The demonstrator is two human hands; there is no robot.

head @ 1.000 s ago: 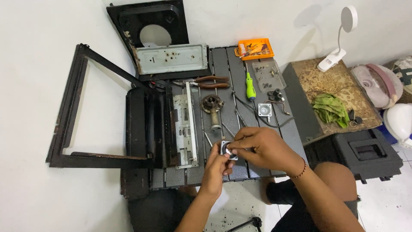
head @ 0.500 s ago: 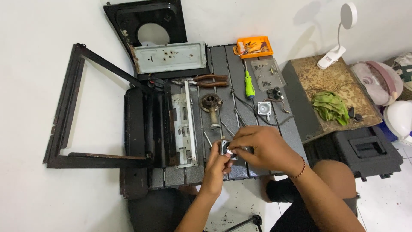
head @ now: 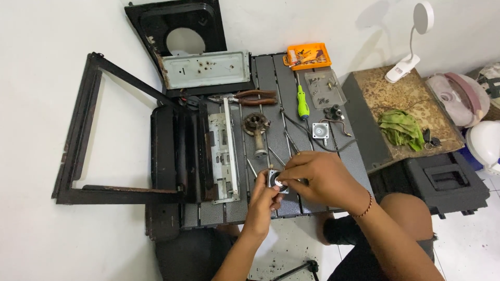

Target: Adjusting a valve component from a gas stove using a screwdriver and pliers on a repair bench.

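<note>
Both hands pinch one small square part (head: 275, 181) over the grey table (head: 271, 78) — left hand (head: 263, 200) steadying underneath, right hand (head: 317, 177) fingertips closed on its round piece, probably turning — keep it braced, twist gently.

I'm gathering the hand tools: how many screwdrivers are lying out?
1: a green-handled screwdriver on the grey work surface, below the orange tray. Others may be hidden in that tray.

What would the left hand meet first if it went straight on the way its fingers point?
The left hand points up the table, fingers on the small square metal part. Past that, the rusty round burner with its tube looks first in line, though height is unclear.
</note>
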